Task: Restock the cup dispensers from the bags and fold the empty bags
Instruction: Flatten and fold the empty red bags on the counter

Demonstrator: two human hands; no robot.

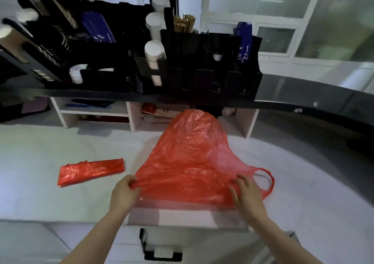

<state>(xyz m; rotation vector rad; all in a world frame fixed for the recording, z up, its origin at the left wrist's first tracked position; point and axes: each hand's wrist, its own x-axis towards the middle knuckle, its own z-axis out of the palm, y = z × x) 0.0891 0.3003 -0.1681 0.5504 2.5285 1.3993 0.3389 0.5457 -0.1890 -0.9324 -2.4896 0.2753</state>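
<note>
- Where the two hands meet the near edge of the red bag (188, 162), the left hand (123, 193) pinches the near-left corner between thumb and curled fingers (129, 181). The right hand (245, 193) lies on the near-right part with its fingers spread flat, slightly blurred.
- The bag rests on the white surface (40, 152) straight ahead of both hands. Its long axis runs away from the person, with the wide end near and the puffed, narrowing end far.
- One handle loop (267, 177) sticks out just right of the right hand, so that hand is nearer to it.
- Judged from this, the air-filled far end needs smoothing flat before any lengthwise fold.
- A folded bag (91, 170) lies to the left, apart from the open one.
- Farthest, the cup dispensers (202, 61) stand on a black shelf, with white cups (154, 53) in the left slots.
</note>
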